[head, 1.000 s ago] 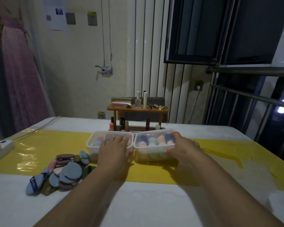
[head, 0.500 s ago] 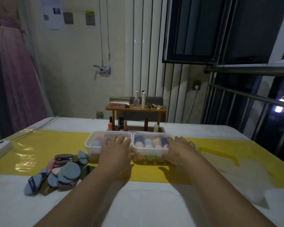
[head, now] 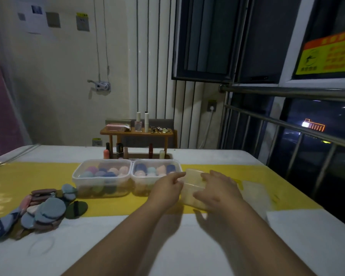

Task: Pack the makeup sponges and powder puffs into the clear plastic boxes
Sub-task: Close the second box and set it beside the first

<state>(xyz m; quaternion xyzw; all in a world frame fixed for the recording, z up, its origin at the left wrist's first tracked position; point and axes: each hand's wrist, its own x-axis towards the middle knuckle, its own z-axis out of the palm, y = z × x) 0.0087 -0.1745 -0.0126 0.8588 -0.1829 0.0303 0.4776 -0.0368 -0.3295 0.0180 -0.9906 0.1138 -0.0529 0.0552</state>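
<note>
Both forearms are reaching up from the bottom edge of the frame towards its centre, converging on a flat, rectangular clear plastic lid [head: 191,189] that is lying on the glossy yellow strip [head: 28,182] running across the white table [head: 127,246].

The left hand [head: 167,191] is sitting at the lid's left edge, knuckles up, its fingers curling round that edge and the index finger stretching along the far corner. Whether the thumb is tucked beneath cannot be told. The right hand [head: 217,191] is lying palm down over the lid's right half, its fingers loosely spread and pointing away, the thumb resting on the lid's top surface.

Just left of the lid, at the centre of the frame, two clear plastic boxes are standing side by side and touching. The left clear plastic box [head: 102,194] and the right clear plastic box [head: 139,188] are both uncovered, each holding rounded makeup sponges [head: 159,170] in pink, blue, teal and peach. The left hand is partly covering the right box's near corner.

Flat round powder puffs [head: 46,210] in blue, brown, pink and dark green are piling loosely at the lower left of the frame, outside the boxes.

A second clear lid [head: 255,194] is lying at the right of the frame, beyond the right hand.
</note>
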